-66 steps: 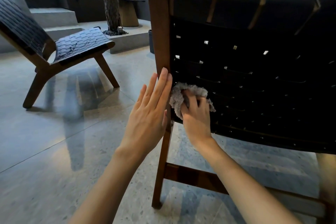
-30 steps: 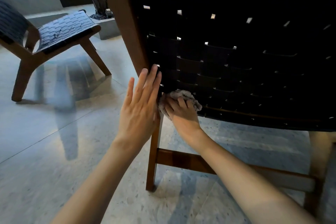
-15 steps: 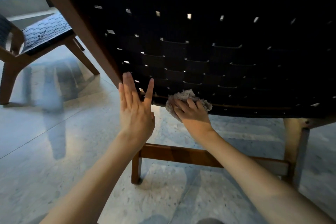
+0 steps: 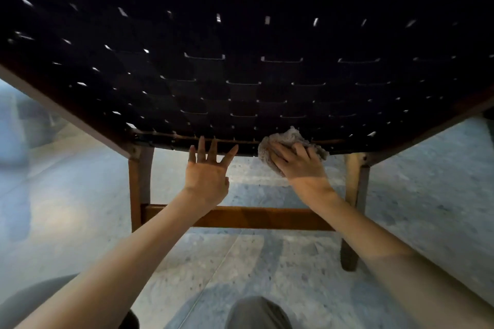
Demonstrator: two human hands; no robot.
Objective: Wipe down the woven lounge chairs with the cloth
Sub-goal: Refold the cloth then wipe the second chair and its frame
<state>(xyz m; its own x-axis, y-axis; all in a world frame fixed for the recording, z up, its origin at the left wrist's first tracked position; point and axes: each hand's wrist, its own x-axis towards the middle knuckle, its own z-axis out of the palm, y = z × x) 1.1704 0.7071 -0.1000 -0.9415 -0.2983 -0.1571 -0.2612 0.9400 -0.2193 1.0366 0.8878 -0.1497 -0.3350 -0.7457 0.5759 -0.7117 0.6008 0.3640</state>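
Observation:
The dark woven back of a lounge chair (image 4: 240, 67) fills the upper view, seen from behind and low down. My right hand (image 4: 299, 165) presses a crumpled grey cloth (image 4: 287, 139) against the lower edge of the weave, fingers spread over it. My left hand (image 4: 207, 171) is flat with straight, spread fingers, and its fingertips touch the same lower edge to the left of the cloth. Most of the cloth is hidden under my right hand.
Two wooden rear legs (image 4: 139, 181) (image 4: 354, 195) and a crossbar (image 4: 256, 218) stand below the woven back on a pale speckled stone floor (image 4: 80, 208). My knees (image 4: 256, 312) show at the bottom edge. The left side is blurred.
The view has dropped lower and moved right behind the chair. Both hands have slid rightward along the lower edge, the cloth still under my right hand. The second chair has left the view.

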